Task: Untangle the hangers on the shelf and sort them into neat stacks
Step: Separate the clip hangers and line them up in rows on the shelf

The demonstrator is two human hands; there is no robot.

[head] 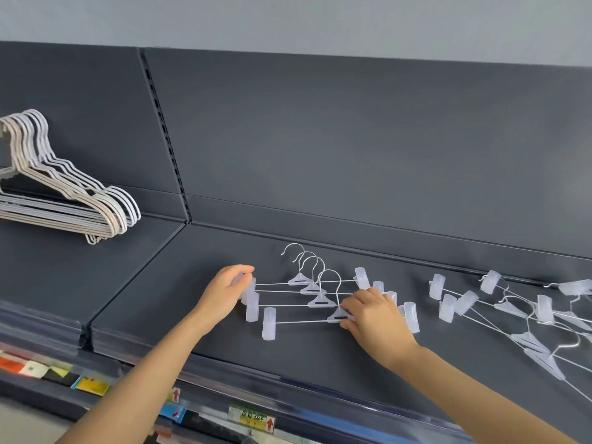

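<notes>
Wire hangers (69, 190): lying far left as one neat pile, leaning on the shelf's back panel (352, 139).
Left hand (224, 291): curling its fingers around the left-end clips of the farthest clip hangers; grip partly hidden.
Clip hanger stack (307, 293): four clear-clipped hangers lying fanned in a row at mid shelf (160, 283), hooks pointing far.
Right hand (373, 314): pinching the triangular hub of the nearest hanger, fingers together on it.
Tangled clip hangers (519, 318): lying crossed in a heap at the right, apart from the stack.
Price labels (253, 419): lining the near shelf edge.
</notes>
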